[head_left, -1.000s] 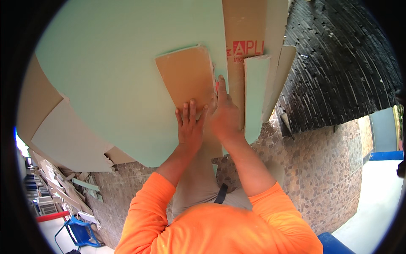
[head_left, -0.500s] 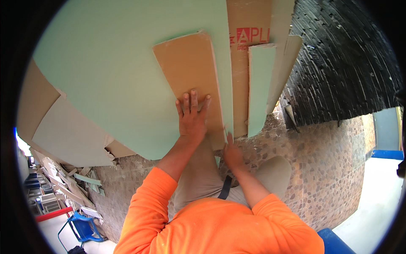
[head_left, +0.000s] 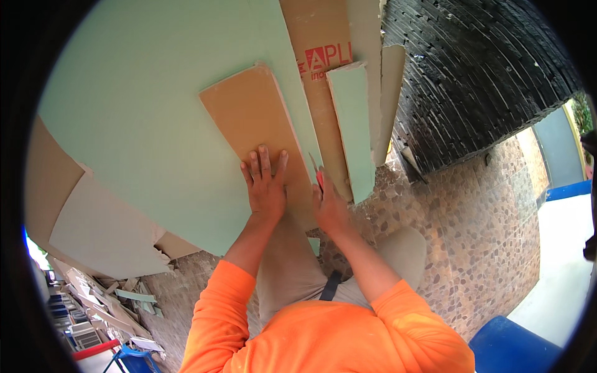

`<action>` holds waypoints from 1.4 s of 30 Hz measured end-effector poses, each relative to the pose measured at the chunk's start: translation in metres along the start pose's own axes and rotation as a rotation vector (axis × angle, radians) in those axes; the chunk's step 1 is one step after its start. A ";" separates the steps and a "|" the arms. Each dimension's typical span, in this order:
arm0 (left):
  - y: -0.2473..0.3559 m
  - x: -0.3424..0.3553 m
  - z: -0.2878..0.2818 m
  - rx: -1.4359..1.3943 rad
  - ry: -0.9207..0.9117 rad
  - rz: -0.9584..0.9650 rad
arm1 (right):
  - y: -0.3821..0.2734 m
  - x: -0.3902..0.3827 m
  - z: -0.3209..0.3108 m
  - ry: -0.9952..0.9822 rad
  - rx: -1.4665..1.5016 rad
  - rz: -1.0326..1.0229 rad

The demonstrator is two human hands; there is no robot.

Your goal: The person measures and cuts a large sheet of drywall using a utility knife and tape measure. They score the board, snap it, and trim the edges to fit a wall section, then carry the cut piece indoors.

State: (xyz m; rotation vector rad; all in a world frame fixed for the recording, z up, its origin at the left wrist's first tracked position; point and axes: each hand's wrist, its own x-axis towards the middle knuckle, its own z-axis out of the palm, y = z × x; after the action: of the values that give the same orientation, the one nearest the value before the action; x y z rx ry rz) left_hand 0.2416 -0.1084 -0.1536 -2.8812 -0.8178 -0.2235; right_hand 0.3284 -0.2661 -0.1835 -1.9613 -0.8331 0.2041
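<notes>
A brown-faced strip of plasterboard [head_left: 242, 109] lies on a large pale-green plasterboard sheet [head_left: 143, 124]. Its long axis runs from the upper left, where the far end is cut at a slant, down and slightly rightward toward the person's knees; the far end looks wider than the near one.

The left hand [head_left: 267, 191] lies palm down on the strip's lower half, fingers spread and pointing away from the body, pressing rather than gripping. The right hand [head_left: 331, 210], just beyond the strip's right edge, is closed around a red-handled knife [head_left: 320, 179]. The blade points away from the person, tipped a little left, over the green margin beside the strip; whether it touches the board cannot be told.

To the right stand a brown board with red print [head_left: 317, 31] and, against it, a narrow pale-green strip [head_left: 352, 130]. Farther right is a black ribbed panel [head_left: 479, 81], above a stone-patterned floor [head_left: 472, 230].
</notes>
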 end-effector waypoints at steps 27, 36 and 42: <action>-0.003 0.001 0.011 -0.019 0.141 0.049 | 0.111 -0.109 0.055 -0.491 -0.297 0.436; -0.001 0.000 0.009 -0.015 0.085 0.021 | 0.205 -0.129 0.100 -0.726 0.186 1.103; -0.001 0.001 0.006 -0.007 0.057 0.020 | 0.211 -0.111 0.095 -0.250 1.045 1.566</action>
State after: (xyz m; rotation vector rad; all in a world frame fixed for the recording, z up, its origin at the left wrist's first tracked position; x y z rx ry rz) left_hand 0.2423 -0.1064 -0.1591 -2.8734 -0.7800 -0.3048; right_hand 0.3000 -0.3325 -0.4302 -1.1219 0.7738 1.4450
